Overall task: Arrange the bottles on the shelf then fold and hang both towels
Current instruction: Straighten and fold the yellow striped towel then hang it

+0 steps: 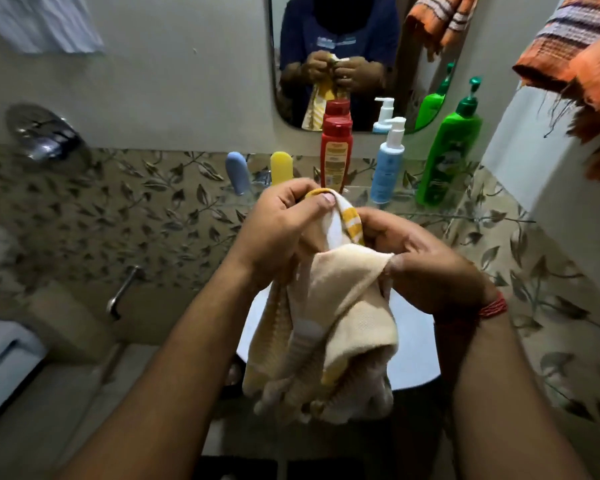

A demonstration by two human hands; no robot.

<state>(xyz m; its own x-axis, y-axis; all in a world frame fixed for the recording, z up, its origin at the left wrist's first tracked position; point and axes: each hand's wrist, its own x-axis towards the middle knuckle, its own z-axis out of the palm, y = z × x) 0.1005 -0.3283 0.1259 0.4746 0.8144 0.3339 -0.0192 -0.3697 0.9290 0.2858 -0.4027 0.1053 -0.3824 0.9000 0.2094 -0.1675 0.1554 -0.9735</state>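
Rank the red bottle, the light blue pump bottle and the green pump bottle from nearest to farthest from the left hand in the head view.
From the left hand, which grips the yellow towel:
1. Red bottle, just behind it, mid-shelf.
2. Light blue pump bottle, further right.
3. Green pump bottle, farthest right, by the wall.

The cream and yellow towel (pixel 329 306) is soft woven cloth, matt, with a ribbed weave along its striped edge. The orange striped towel (pixel 575 64) hanging at the right is coarser cloth with loose frayed threads. The red bottle (pixel 336 157), the pale blue pump bottle (pixel 387 168) and the green pump bottle (pixel 451 157) are smooth plastic, the green one the glossiest. The blue holder (pixel 238 173) and yellow holder (pixel 281 167) look like smooth matt plastic. The wall fitting (pixel 40 131) and the tap (pixel 123 291) are shiny polished metal. The leaf-patterned tiles (pixel 118 216) have a glazed sheen; the mirror (pixel 361 46) is glass.
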